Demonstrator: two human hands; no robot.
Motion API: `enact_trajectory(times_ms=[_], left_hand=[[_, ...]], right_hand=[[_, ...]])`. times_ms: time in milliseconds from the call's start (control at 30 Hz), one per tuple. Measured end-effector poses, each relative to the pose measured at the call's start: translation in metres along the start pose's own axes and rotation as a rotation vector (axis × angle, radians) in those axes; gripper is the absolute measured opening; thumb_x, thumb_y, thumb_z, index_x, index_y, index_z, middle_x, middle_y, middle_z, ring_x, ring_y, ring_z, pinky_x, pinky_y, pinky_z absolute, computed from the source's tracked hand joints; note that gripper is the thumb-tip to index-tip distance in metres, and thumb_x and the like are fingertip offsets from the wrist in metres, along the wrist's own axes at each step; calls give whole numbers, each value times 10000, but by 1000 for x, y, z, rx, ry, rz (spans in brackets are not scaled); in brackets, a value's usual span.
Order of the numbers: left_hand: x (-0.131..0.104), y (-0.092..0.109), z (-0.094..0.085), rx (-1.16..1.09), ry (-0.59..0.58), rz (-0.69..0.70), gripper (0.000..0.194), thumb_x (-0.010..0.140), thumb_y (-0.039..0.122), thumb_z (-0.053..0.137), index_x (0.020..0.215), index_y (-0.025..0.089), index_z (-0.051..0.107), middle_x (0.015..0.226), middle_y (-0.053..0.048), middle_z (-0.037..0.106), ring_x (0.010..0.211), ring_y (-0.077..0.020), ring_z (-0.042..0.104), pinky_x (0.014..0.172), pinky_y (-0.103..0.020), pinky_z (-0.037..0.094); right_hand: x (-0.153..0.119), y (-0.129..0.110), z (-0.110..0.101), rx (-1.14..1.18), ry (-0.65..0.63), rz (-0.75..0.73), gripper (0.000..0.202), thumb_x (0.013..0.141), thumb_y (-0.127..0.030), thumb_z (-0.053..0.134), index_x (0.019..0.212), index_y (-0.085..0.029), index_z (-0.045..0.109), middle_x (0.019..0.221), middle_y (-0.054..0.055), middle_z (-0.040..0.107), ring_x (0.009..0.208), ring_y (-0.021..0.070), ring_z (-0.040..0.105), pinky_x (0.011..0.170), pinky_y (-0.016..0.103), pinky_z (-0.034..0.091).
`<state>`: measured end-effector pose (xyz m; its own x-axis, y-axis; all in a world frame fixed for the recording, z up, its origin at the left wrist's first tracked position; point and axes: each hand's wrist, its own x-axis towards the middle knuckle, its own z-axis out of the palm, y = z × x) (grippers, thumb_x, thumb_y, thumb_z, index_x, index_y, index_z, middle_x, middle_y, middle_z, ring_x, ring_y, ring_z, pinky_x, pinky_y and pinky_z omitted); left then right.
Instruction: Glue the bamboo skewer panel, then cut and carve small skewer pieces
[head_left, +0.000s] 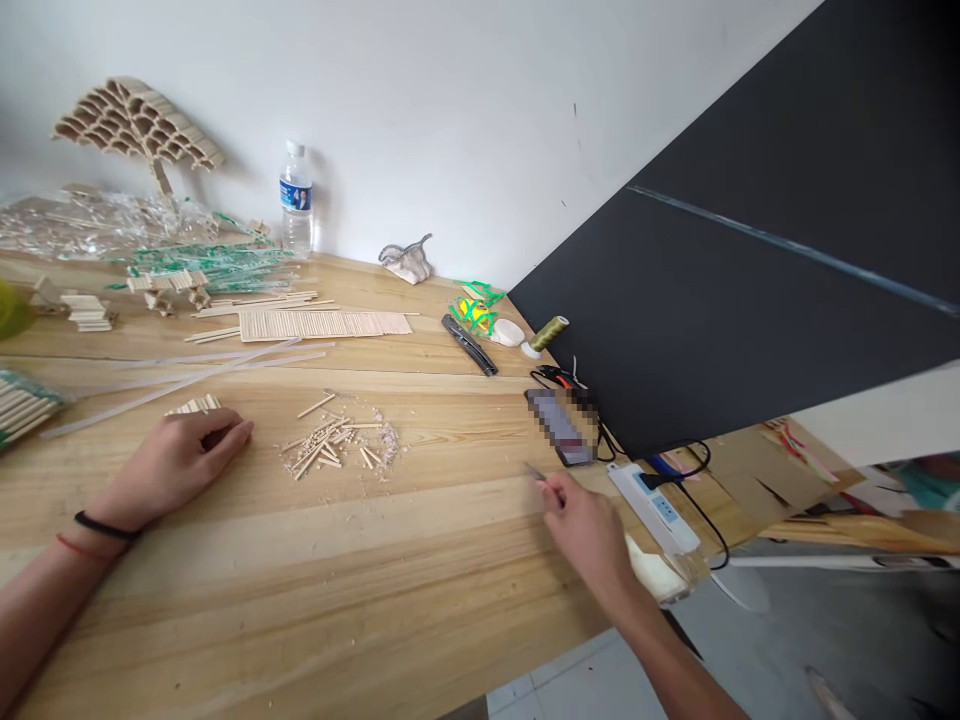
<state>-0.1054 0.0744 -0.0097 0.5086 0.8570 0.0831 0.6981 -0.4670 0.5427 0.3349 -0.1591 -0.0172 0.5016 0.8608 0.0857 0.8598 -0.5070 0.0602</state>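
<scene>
My left hand [184, 455] rests on the wooden table with its fingers curled in. A small row of joined wooden sticks [196, 404] shows just beyond its knuckles, partly covered by the hand; whether the fingers grip it is hidden. My right hand [581, 525] pinches a small, thin, pointed blade [534, 471] above the table, its tip towards the left. Between the hands lies a loose heap of short cut wooden sticks [326, 445] with shavings [388, 440]. Behind the heap is a flat panel of sticks side by side [322, 324].
A black utility knife [469, 345], thread spool [549, 334] and phone [564, 428] lie towards the right. A power strip [654, 508] sits at the table's right edge. A water bottle [296, 205] and stick-built tree [139, 125] stand at the back wall, near plastic wrapping [105, 228].
</scene>
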Motion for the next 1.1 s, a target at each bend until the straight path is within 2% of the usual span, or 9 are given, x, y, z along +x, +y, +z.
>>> enact_trajectory(times_ms=[67, 233, 400, 600, 767, 800, 933, 967, 1100], left_hand=[[0, 1, 0, -3, -2, 1, 398, 948, 498, 437, 704, 208, 560, 654, -11, 646, 643, -162, 540, 661, -285, 390], [1, 6, -3, 5, -5, -12, 408, 933, 514, 433, 684, 214, 554, 624, -9, 633, 619, -162, 527, 641, -286, 386], [0, 10, -4, 1, 5, -9, 415, 921, 523, 429, 661, 217, 531, 598, -11, 620, 605, -161, 507, 632, -290, 376], [1, 7, -3, 9, -1, -19, 420, 917, 535, 431, 677, 211, 551, 620, -10, 625, 605, -157, 523, 634, -285, 382], [1, 9, -4, 6, 2, -15, 412, 914, 526, 430, 678, 214, 558, 617, -13, 636, 608, -163, 524, 635, -289, 386], [1, 9, -4, 4, 3, -17, 408, 912, 525, 430, 686, 212, 563, 628, -17, 645, 613, -165, 528, 636, -291, 387], [0, 9, -4, 8, 6, -25, 410, 918, 519, 431, 673, 210, 545, 620, -11, 622, 606, -157, 513, 631, -291, 375], [-1, 8, -3, 7, 5, -23, 410, 924, 512, 432, 667, 210, 534, 611, -7, 608, 602, -153, 505, 631, -290, 370], [-1, 8, -1, -20, -5, 0, 391, 948, 478, 435, 678, 207, 520, 626, -7, 591, 615, -151, 508, 644, -292, 368]], right_hand=[[1, -6, -2, -37, -1, 72, 173, 939, -225, 509, 806, -228, 620, 630, 70, 687, 579, 243, 616, 548, 306, 234], [0, -26, -1, 121, -3, -173, 190, 961, -253, 488, 835, -245, 629, 684, 42, 711, 583, 212, 614, 571, 307, 276], [18, -15, -4, -73, -6, 126, 173, 951, -224, 515, 863, -204, 663, 692, 107, 711, 634, 264, 636, 564, 318, 249], [10, -31, -6, 19, -26, -146, 187, 975, -239, 490, 879, -227, 650, 674, 61, 702, 600, 227, 625, 570, 311, 261], [21, -18, -7, -63, 10, 138, 184, 962, -219, 507, 860, -205, 659, 662, 88, 688, 601, 245, 618, 550, 315, 243], [20, -19, -5, -62, 7, 126, 182, 959, -227, 510, 852, -207, 656, 652, 85, 683, 594, 244, 614, 551, 316, 241], [8, -29, -2, 100, -35, -120, 164, 954, -264, 511, 847, -244, 635, 659, 37, 694, 594, 218, 615, 563, 301, 268], [9, -27, -3, 124, -39, -124, 157, 947, -259, 513, 843, -249, 631, 670, 32, 700, 604, 217, 620, 565, 297, 274], [19, -9, -7, 0, -31, 152, 159, 923, -256, 530, 780, -242, 597, 652, 77, 688, 601, 248, 613, 536, 303, 251]])
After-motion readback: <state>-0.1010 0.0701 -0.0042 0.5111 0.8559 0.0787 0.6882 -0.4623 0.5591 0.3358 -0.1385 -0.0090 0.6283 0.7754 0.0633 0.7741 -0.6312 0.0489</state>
